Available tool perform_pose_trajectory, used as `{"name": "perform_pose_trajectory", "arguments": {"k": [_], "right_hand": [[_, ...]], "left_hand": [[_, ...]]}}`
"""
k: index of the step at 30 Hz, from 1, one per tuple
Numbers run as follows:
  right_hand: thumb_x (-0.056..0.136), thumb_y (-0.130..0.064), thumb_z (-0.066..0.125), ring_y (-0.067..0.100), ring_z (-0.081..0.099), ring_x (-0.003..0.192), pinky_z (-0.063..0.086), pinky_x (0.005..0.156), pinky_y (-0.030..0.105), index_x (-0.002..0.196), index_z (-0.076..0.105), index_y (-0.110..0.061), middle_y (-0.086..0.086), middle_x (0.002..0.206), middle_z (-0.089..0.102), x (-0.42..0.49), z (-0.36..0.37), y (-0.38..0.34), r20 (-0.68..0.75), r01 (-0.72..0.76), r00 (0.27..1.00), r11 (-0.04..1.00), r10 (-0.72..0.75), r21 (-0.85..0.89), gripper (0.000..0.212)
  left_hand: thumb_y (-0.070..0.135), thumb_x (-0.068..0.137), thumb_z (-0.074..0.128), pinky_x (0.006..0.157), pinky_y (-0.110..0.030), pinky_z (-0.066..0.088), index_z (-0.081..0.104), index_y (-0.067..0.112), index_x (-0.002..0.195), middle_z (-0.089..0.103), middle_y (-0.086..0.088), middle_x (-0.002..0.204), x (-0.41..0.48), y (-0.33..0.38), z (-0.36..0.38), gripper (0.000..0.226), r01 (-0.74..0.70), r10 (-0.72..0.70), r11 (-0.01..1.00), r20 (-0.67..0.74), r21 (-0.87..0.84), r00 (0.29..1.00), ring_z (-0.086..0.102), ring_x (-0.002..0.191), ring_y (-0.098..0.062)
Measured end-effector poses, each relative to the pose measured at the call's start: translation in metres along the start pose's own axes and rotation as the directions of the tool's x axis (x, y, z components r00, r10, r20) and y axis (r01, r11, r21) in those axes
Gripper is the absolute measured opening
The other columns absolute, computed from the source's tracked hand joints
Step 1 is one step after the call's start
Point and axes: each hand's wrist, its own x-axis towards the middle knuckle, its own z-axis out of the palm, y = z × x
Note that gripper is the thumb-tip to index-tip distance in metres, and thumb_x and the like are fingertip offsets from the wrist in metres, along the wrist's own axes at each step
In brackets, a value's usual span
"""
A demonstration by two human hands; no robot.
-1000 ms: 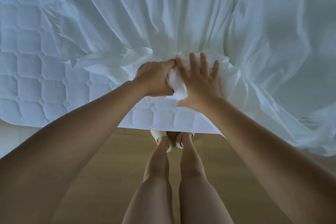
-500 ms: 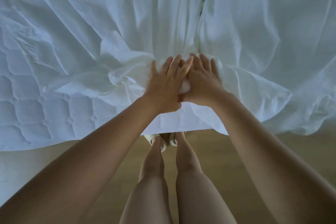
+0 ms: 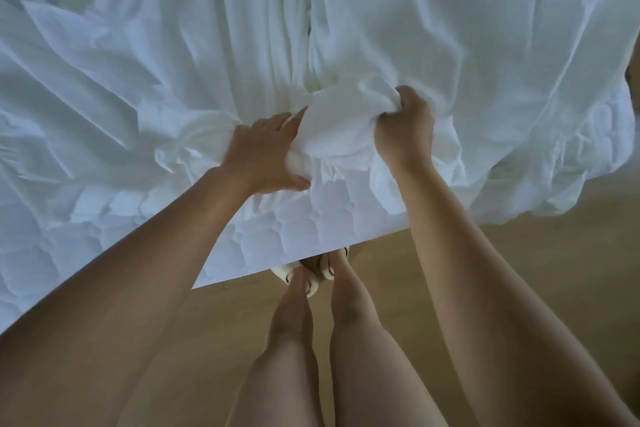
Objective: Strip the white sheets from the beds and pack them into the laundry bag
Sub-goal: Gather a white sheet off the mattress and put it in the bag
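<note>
Since the frame half a second ago, the two hands are being drawn apart from their side-by-side press, and more cloth is being gathered between them. The sheet point(image 3: 339, 130) is being bunched into a wad near the front edge of the mattress point(image 3: 311, 229), while the rest of it is lying in long folds across the bed and hanging over the right-hand edge toward the floor point(image 3: 519, 253). The wad's right end is being gripped in the fist of the right hand point(image 3: 405, 128), fingers curled deep into the cloth. Its left side is being held by the left hand point(image 3: 266, 152), fingers nearly straight over the top and thumb tucked beneath. The quilted corner is being left bare just above the slippers point(image 3: 294, 274). The step in hand is judged to be the gathering of the loosened sheet, with the stripping only partly done. No laundry bag is being shown. The next move is judged to be calling for further hand-over-hand pulls, so that the trailing cloth is being drawn in before the bundle is lifted.
</note>
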Motion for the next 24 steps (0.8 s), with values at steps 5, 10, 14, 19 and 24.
{"name": "perform_pose_trajectory", "arguments": {"k": [5, 10, 14, 19, 24], "right_hand": [[0.075, -0.001, 0.047, 0.018, 0.052, 0.073, 0.037, 0.064, 0.028, 0.074, 0.053, -0.019, -0.005, 0.067, 0.052, -0.017, 0.031, -0.075, 0.124, 0.214, 0.964, 0.963, -0.235, 0.163, 0.019], [0.085, -0.008, 0.051, 0.011, 0.044, 0.059, 0.033, 0.05, 0.019, 0.075, 0.047, -0.017, -0.005, 0.063, 0.047, -0.026, 0.074, -0.123, 0.564, 0.486, 0.687, 0.867, -0.458, 0.112, 0.013], [0.083, -0.011, 0.056, 0.012, 0.045, 0.074, 0.035, 0.063, 0.017, 0.092, 0.041, -0.014, -0.003, 0.088, 0.045, -0.023, 0.095, -0.123, 0.405, 0.466, 0.761, 0.861, -0.507, 0.201, 0.018], [0.081, -0.007, 0.058, 0.022, 0.044, 0.116, 0.035, 0.093, 0.021, 0.128, 0.046, -0.013, 0.008, 0.13, 0.041, -0.02, 0.082, -0.103, 0.422, 0.625, 0.701, 0.78, -0.576, 0.026, 0.049], [0.07, -0.022, 0.066, 0.042, 0.035, 0.13, 0.021, 0.109, 0.058, 0.128, 0.054, -0.008, 0.022, 0.137, 0.045, -0.041, 0.054, -0.054, -0.085, 0.625, 0.754, 0.751, -0.651, -0.211, 0.061]], "left_hand": [[0.075, 0.047, 0.074, 0.111, -0.047, 0.031, -0.007, 0.018, 0.153, 0.026, -0.004, 0.157, -0.029, -0.018, -0.028, 0.145, 0.086, -0.177, 0.882, -0.158, -0.463, 0.971, 0.032, 0.139, -0.027], [0.076, 0.045, 0.067, 0.113, -0.035, 0.017, -0.002, 0.012, 0.147, 0.018, -0.021, 0.155, -0.065, -0.031, -0.035, 0.139, 0.01, -0.203, 0.944, -0.553, -0.331, 0.808, 0.02, 0.142, -0.029], [0.068, 0.056, 0.071, 0.114, -0.033, 0.017, -0.003, 0.013, 0.146, 0.018, -0.02, 0.155, -0.056, -0.034, -0.012, 0.129, 0.056, -0.249, 0.933, -0.528, -0.355, 0.812, 0.021, 0.141, -0.028], [0.07, 0.065, 0.065, 0.115, -0.04, 0.017, -0.001, 0.004, 0.151, 0.026, -0.011, 0.151, -0.038, -0.02, 0.005, 0.127, 0.212, -0.33, 0.916, -0.34, -0.342, 0.88, 0.028, 0.138, -0.026], [0.075, 0.067, 0.054, 0.112, -0.044, 0.024, 0.007, 0.005, 0.152, 0.036, -0.012, 0.143, -0.03, -0.019, 0.013, 0.12, 0.286, -0.346, 0.93, -0.284, -0.232, 0.894, 0.039, 0.129, -0.028]]}}
